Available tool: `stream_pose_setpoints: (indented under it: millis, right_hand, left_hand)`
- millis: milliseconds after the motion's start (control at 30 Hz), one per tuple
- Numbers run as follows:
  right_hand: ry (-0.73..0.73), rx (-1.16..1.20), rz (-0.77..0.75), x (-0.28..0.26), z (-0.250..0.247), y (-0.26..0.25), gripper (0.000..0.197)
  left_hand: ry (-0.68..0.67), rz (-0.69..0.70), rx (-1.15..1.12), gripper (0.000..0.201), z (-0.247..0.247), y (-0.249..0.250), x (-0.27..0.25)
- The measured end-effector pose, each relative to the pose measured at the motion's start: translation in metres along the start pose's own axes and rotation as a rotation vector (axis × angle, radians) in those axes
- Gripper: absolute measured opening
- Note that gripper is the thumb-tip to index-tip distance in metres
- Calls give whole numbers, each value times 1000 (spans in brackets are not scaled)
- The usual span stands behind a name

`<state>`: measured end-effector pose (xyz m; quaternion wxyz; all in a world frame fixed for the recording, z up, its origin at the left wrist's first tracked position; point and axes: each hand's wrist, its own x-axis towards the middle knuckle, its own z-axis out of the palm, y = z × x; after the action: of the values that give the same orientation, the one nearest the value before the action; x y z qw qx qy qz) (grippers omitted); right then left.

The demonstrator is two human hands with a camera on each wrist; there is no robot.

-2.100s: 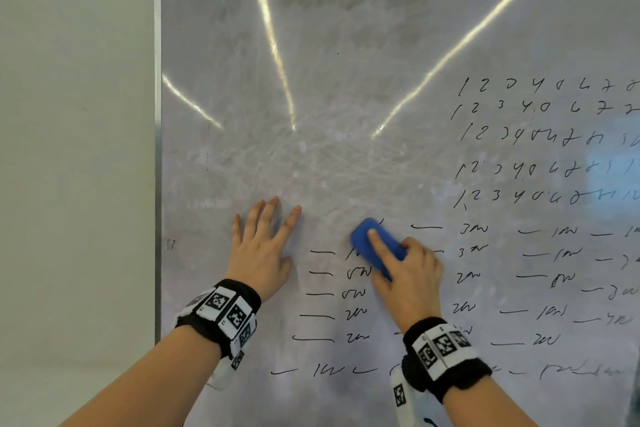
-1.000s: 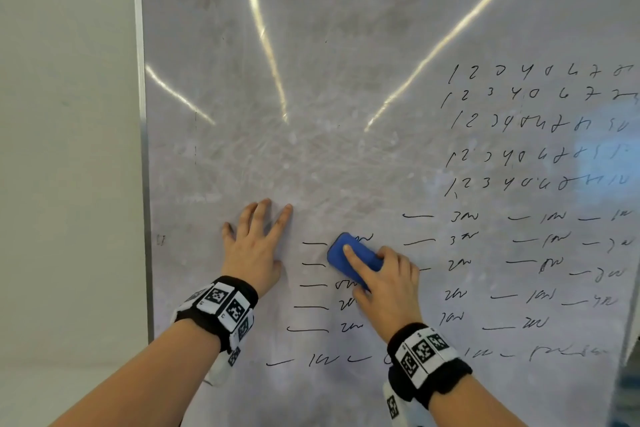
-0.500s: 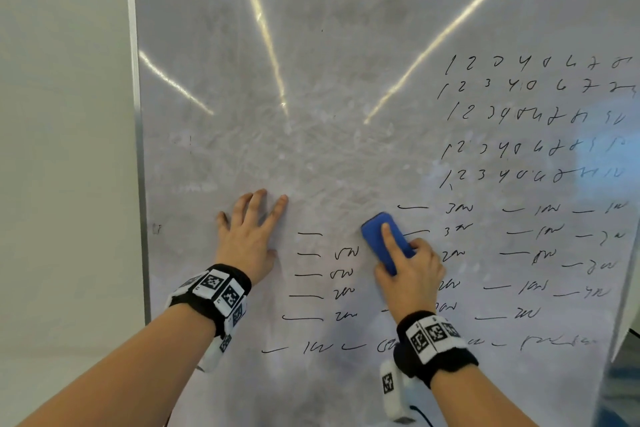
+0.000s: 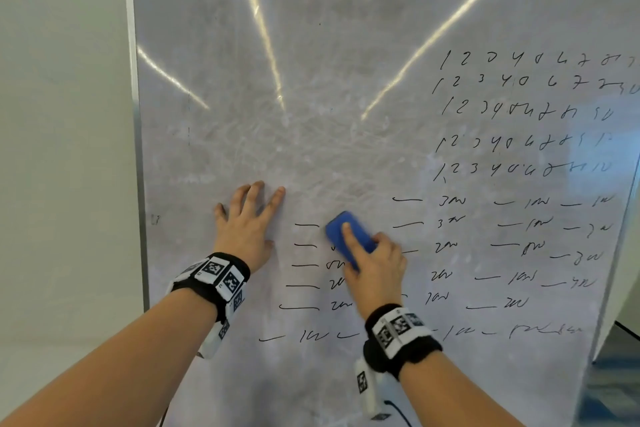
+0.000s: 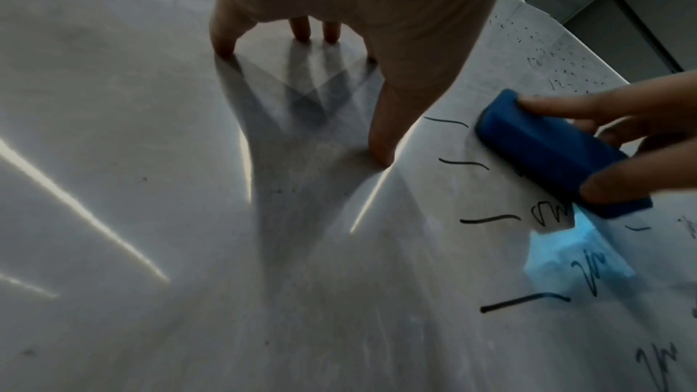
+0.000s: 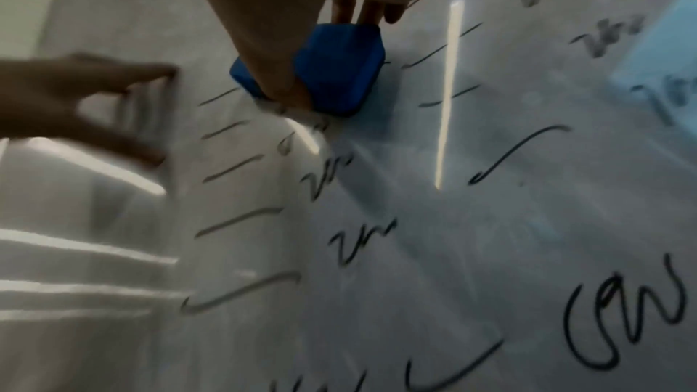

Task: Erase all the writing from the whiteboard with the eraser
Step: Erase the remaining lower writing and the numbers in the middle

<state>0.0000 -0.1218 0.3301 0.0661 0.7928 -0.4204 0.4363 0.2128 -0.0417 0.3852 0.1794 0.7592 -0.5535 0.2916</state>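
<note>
Two hands are seen against an upright whiteboard [image 4: 311,62]. No container is seen; what the board carries is black writing [image 4: 519,107]: rows of numerals at the upper right and, lower down, columns of short dashes and scribbles reaching to the right edge. At the far left a pale wall [image 4: 62,149] is met by the board's metal frame [image 4: 136,149]. The board's left and upper areas are smeared grey, and bright streaks of reflected light are spread across them. The left hand [image 4: 247,224] is laid flat on the bare part of the board, fingers straight and spread, nothing held. Just to its right, among the leftmost dashes and scribbles, the blue eraser [image 4: 349,234] is pressed against the board by the right hand [image 4: 374,267]; the forefinger is stretched along its back, the thumb [image 5: 626,184] is set on its near side and the other fingers are curled over the far side. Marker-patterned bands [image 4: 216,276] are worn on both wrists.
</note>
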Motion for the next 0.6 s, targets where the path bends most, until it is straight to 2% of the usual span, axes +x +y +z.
stream_pose_setpoints:
  millis: [67,100,233,267,333,400,467,533,600]
  right_hand:
    - [-44,-49,-153,-12,11,-10,83]
    - [-34,-62,-168,-11,10,-7,83]
    - [91,17,110,14,-11,10,77]
    - [97,22,135,19,-12,6,74]
    - [39,26,59,18,-5,-13,76]
    - [-23,-3,-91,6,8,-27,80]
    - [-44,-50,-158,-1,13,-20,81]
    - [9,-59,-126,6,4,-5,80]
    - [76,-45,-26,14,-5,2,75]
  left_hand:
    - [-36,-5,-1,105,-4,0,0]
    - [-58,-6,-2,104,-5,0,-1]
    - [-96,-11,4,100,-7,2,-1]
    - [-85,-14,1,100,-6,3,-1]
    - [-69,-17,-4,101,-7,3,-1]
    - [-101,-21,15,100,-9,3,-2]
    - [-124,-18,34,100,-11,3,-2]
    - [-123,-20,37,99,-12,3,-2]
    - [-126,-24,26,98,-12,4,-2]
